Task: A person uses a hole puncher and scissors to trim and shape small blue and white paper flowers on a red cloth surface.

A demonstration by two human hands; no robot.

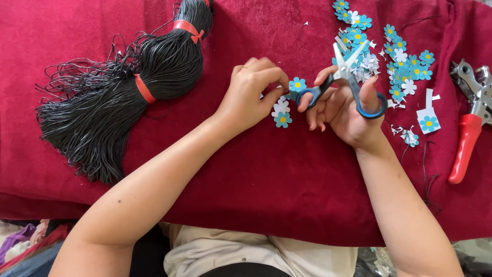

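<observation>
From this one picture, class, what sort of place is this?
Probably a home craft worktable: a red cloth holds cut paper flowers, a bundle of black cord and a punch plier.

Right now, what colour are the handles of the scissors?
Blue handles on the scissors, held in the right hand; the head view shows them.

Plush red cloth (246, 169) covers the worktop; scissors (344, 77) have shiny metal blades and plastic handles; paper flowers (282, 119) look matt; cords (118, 97) glossy.
</observation>
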